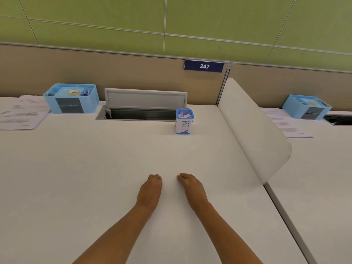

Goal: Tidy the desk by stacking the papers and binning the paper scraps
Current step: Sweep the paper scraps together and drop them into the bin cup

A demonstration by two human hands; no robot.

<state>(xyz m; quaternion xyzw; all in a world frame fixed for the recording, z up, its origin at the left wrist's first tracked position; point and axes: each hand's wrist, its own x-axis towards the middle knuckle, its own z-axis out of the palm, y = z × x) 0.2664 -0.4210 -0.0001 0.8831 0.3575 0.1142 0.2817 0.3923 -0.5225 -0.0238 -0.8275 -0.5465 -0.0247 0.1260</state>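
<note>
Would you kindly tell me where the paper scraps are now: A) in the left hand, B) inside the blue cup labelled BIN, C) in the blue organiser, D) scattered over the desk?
B: white scraps show in the top of the BIN cup; the left hand and right hand hold nothing.

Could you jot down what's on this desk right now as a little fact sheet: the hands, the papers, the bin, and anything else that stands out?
Left hand: rests on the desk, fingers loosely curled, holding nothing
Right hand: likewise, beside the left one without touching it
Paper stack: far left, next to the blue organiser
Bin: small blue cup labelled BIN, upright, paper scraps inside
Cable hatch: lid raised, at the back of the desk, left of the bin
Sign: reads 247, on the partition
</note>
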